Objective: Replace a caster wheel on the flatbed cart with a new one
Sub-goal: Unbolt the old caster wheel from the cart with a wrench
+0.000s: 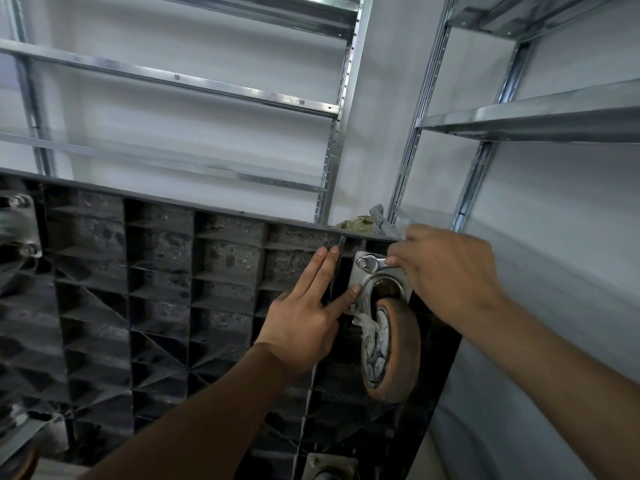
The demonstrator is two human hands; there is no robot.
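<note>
The flatbed cart (156, 306) stands on its side, its black ribbed underside facing me. A worn orange caster wheel (394, 351) hangs from a silver mounting plate (356, 282) near the cart's upper right corner. My left hand (308, 306) lies flat on the ribs with straight fingers, the thumb tip touching the plate. My right hand (446, 268) grips a silver spanner (372, 263) whose head sits on the bolt at the plate's upper left corner. The spanner's handle is hidden under my fingers.
Metal shelving uprights (341, 109) and bare shelves (536, 116) stand against the white wall behind the cart. Another caster (17, 226) shows at the cart's far left, and a caster plate (329, 465) at the bottom. A crumpled greenish item (356, 224) sits behind the cart's top edge.
</note>
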